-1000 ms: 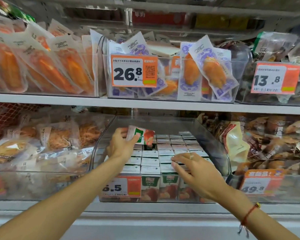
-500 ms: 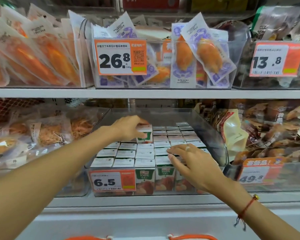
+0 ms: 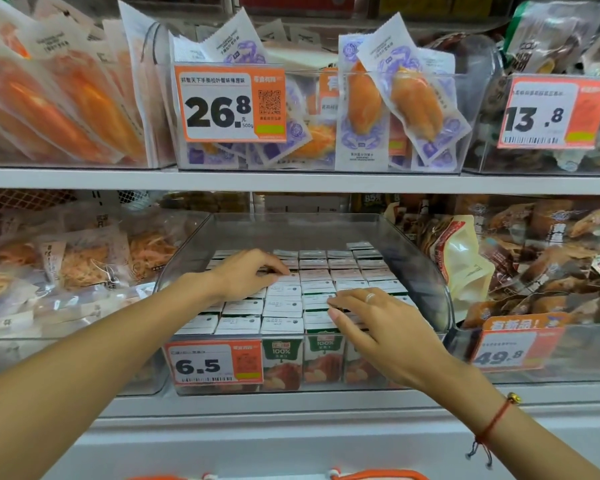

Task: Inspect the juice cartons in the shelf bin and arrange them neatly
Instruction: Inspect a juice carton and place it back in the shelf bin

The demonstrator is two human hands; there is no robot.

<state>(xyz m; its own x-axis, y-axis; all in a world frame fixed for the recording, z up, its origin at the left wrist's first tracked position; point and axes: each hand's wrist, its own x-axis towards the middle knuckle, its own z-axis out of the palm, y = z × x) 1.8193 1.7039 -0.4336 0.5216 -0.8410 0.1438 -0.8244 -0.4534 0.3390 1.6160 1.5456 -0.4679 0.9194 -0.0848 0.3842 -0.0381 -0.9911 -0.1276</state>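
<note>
You have just one camera, worn on your head, and it looks forward and a bit down at the shelf bin [image 3: 426, 271] of juice cartons [image 3: 312, 292]. It sits close, at arm's reach. The wide view also takes in the upper shelf [image 3: 291, 181] and the bins beside.

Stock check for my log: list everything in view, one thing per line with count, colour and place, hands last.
juice cartons: dozens, exact count unclear, white tops, green fronts, upright in rows in the middle bin
bin: one, clear, lower shelf centre
6.5 tag: one, orange and white, bin front
26.8 tag: one, orange and white, upper centre bin
13.8 tag: one, orange and white, upper right
49.8 tag: one, orange and white, lower right
purple packs: several, upper centre
orange packs: several, upper left
left hand: on carton tops, fingers bent
right hand: flat on front cartons, ring, red wrist cord
</note>
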